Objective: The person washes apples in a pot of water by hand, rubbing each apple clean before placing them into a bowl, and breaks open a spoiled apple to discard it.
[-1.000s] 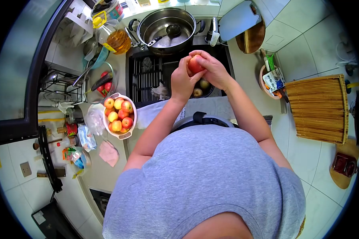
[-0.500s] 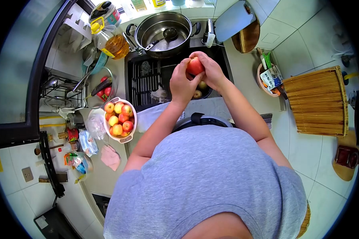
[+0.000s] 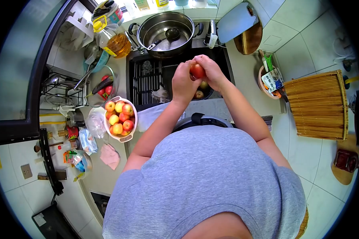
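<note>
A red apple [image 3: 197, 71] is held between my two hands over the dark sink [image 3: 169, 71]. My left hand [image 3: 183, 84] has its fingers closed round the apple's left side. On the other side, my right hand [image 3: 211, 72] grips it, with fingertips meeting the left ones near the top. Below my hands, a dark bowl [image 3: 206, 95] holds apples [image 3: 199, 94], partly hidden by my wrists. A white colander [image 3: 126, 138] full of red and yellow apples stands on the counter to the left.
Behind the sink stands a large steel pot [image 3: 163, 30] with a ladle [image 3: 171, 34] in it. An oil bottle [image 3: 117, 44] and a glass bowl [image 3: 112, 85] with an eggplant [image 3: 103, 85] are at left. A utensil holder [image 3: 263, 79] sits at right.
My hands have shifted slightly around the apple, which looks a little turned and more covered by fingers. The whole view has moved slightly.
</note>
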`<state>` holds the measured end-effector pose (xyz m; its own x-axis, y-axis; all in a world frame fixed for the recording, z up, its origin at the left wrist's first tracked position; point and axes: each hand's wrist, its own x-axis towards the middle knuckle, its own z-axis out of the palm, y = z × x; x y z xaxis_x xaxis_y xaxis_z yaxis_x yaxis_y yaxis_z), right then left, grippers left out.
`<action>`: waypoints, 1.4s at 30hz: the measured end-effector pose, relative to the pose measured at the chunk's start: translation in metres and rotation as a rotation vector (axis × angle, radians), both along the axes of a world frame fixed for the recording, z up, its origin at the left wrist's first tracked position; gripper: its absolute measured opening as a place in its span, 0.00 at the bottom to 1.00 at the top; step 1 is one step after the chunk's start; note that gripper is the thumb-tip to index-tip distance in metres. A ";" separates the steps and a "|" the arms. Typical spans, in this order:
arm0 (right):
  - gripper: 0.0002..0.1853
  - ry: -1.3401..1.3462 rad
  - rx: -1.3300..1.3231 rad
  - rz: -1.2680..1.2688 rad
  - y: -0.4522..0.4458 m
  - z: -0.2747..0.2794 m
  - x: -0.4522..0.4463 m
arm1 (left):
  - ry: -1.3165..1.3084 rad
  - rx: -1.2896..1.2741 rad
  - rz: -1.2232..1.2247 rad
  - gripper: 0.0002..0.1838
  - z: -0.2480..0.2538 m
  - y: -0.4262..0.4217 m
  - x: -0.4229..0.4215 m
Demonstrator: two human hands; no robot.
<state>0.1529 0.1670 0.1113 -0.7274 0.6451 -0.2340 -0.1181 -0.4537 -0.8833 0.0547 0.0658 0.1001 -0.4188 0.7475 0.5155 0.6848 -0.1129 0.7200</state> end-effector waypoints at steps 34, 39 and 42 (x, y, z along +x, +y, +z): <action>0.17 -0.085 0.647 -0.172 0.004 -0.015 -0.009 | -0.054 0.057 0.030 0.29 0.010 0.008 0.007; 0.18 -0.003 0.127 -0.066 0.010 -0.020 -0.005 | 0.073 0.066 0.018 0.29 0.011 0.003 0.005; 0.19 0.214 0.047 0.196 0.010 0.004 0.007 | -0.037 0.071 0.004 0.28 0.015 0.000 -0.001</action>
<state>0.1597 0.1767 0.1151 -0.8686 0.4942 -0.0353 -0.2182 -0.4456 -0.8682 0.0542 0.0663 0.1155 -0.4417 0.7077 0.5514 0.6585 -0.1617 0.7350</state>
